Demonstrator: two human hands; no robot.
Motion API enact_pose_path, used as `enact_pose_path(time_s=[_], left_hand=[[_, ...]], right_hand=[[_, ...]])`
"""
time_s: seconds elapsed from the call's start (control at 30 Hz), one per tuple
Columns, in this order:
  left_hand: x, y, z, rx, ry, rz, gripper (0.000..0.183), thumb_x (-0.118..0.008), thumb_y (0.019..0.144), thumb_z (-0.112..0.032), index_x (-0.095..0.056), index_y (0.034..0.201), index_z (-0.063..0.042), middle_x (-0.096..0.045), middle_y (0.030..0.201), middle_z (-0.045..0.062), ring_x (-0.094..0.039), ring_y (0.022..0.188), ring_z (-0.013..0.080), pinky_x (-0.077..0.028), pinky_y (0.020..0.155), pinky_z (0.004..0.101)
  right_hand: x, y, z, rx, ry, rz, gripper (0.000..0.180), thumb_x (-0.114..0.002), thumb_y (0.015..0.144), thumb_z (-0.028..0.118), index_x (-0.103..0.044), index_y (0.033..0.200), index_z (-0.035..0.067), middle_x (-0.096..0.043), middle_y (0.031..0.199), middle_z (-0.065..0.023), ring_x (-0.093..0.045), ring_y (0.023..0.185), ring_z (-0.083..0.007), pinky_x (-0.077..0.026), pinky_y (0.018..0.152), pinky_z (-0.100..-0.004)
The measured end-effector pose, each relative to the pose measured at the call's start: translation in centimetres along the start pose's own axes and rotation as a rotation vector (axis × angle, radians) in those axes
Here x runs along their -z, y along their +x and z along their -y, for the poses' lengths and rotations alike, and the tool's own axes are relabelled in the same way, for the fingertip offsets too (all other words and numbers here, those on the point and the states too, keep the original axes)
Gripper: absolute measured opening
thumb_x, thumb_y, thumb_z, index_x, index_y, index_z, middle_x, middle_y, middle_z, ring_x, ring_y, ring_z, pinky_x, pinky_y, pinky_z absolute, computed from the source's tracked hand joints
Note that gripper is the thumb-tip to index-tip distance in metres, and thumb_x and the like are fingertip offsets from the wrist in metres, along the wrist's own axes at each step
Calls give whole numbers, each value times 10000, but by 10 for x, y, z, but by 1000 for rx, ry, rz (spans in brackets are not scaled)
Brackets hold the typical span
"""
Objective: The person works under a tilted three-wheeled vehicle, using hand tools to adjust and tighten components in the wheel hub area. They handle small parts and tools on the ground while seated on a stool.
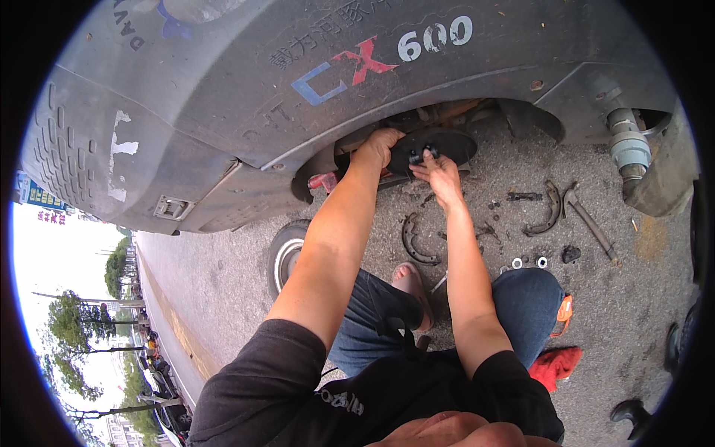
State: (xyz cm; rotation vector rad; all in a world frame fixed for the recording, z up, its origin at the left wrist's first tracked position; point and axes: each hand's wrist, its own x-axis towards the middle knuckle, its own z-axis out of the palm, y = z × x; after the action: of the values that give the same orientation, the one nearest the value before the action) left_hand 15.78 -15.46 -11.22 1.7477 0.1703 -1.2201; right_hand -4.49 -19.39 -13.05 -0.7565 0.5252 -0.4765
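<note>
A dark round brake backing plate [461, 146] sits in the wheel arch of a grey vehicle body panel [234, 84]. My left hand [385, 146] rests at the plate's upper left edge, with its fingertips partly hidden behind it. My right hand [438, 173] has its fingers at a small black part [425, 154] near the plate's middle; whether that part is loose or fixed, I cannot tell. Below on the pavement lie two curved brake shoes [416, 241] [550, 209], one on each side of my right forearm.
A hammer [592, 220], a short dark metal part [524, 196], metal rings [542, 261] and small hardware lie on the pavement. A wheel [284, 257] is left of my knees. A red cloth [558, 366] lies lower right. A red tool or part [323, 181] is at the arch's left.
</note>
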Motion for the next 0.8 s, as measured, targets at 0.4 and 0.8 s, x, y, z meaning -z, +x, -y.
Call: enact_pose_path(time_s=[0.4,0.8], left_hand=[[-2,-13,-1,-12,-55,1,203,-600,887,-115,-682,985,43,-724,940,222,-720,808,341,-589,793,496],[-4,-9,0,-11,2,25,205,-583,919,-144,-693,980,17,-728,916,207,-720,770,336,-599,742,491]], right_hand=[[-2,-1,-5,75,-67,-19,369,-574,1021,258,-555,1035,-110,-678,926,-160,-725,860,-239,-597,723,-295],[8,6,-13,146,-68,86,325,-690,928,82,-496,1058,-144,-684,953,-184,-705,862,-222,-584,725,-278]])
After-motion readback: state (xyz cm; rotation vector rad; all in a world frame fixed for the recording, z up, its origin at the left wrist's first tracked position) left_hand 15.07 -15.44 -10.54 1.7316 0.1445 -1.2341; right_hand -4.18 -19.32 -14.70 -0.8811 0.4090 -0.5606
